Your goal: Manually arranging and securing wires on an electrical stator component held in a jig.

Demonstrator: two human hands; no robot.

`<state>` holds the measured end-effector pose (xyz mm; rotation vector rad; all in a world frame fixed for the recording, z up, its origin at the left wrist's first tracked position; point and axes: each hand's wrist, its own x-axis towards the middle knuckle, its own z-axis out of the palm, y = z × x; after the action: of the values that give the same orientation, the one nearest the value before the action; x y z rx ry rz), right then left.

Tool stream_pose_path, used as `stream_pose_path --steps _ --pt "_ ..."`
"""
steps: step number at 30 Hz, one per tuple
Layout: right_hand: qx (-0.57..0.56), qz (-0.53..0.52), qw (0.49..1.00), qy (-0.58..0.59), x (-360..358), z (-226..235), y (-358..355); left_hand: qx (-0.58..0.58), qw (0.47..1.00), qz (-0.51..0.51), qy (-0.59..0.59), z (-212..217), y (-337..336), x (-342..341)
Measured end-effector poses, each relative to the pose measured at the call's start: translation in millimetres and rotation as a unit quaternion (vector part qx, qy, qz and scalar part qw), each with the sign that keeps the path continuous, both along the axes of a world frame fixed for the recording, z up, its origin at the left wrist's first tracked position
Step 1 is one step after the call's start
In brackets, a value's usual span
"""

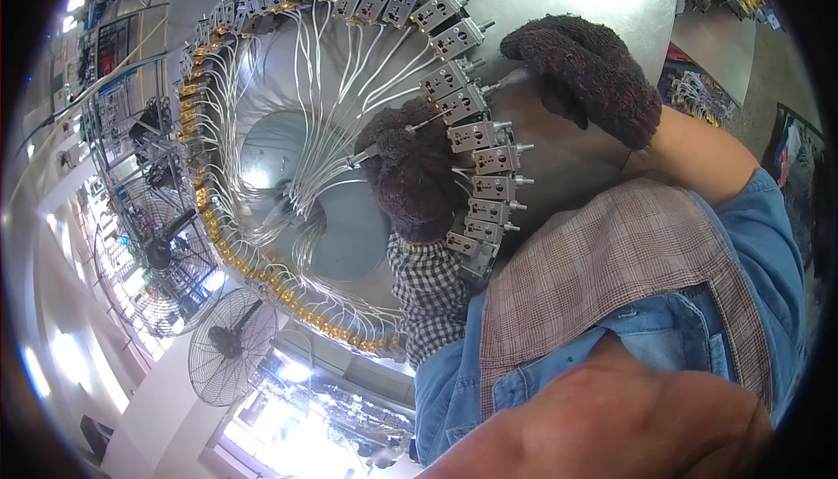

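Silver box-shaped control units (471, 136), which look like thermostats with short shafts and white leads (310, 86), stand in a ring on a round metal table. My left hand (410, 174), in a dark knitted glove, is inside the near right part of the ring. It is closed around a thin metal tool like a screwdriver (362, 156), whose slender tip reaches one unit's face (464, 105). Outside the ring, my right hand (594, 78), gloved alike, has its fingers curled at that unit's shaft. The glove hides the fingertips.
Brass-coloured parts (288, 291) line the ring's left and lower sides. The leads gather near the table's middle (349, 235). A standing fan (229, 339) is beyond the table's lower left. More wired parts (698, 91) lie at the upper right.
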<state>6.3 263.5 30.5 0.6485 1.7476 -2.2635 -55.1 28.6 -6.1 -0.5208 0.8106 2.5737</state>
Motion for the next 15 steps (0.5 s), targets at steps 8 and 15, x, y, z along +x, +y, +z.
stream_pose_path --steps 8,15 --pt "-0.050 -0.047 0.998 0.013 2.9 -9.7 -6.7 -0.171 0.973 -0.084 0.133 10.8 16.5 0.5" --pt "0.047 -0.007 0.993 0.108 4.8 -16.8 -3.9 -0.184 0.967 -0.063 0.164 20.9 26.0 5.0"
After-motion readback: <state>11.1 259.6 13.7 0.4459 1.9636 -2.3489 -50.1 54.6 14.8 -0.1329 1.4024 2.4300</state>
